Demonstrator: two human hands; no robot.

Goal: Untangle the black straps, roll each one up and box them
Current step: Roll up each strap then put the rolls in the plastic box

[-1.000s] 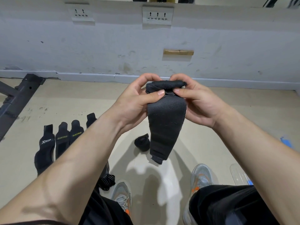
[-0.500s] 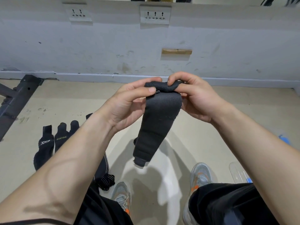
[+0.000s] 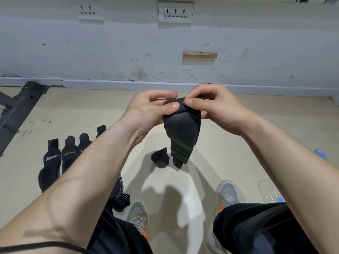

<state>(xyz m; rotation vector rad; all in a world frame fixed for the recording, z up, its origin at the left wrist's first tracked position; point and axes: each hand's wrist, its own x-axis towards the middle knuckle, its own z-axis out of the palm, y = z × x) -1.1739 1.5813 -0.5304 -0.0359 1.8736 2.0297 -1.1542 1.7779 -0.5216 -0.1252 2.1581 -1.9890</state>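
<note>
Your left hand (image 3: 146, 110) and right hand (image 3: 218, 109) both pinch the black strap's (image 3: 181, 132) top edge — its length hangs between them, above a rolled strap (image 3: 160, 158) on the floor.

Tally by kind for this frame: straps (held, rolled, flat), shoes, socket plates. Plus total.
held strap, pinched by left hand and right hand: 1
rolled strap on the floor: 1
flat straps on the floor: 4 visible; the left arm may hide more
shoes: 2
socket plates: 2
Total: 10
</note>
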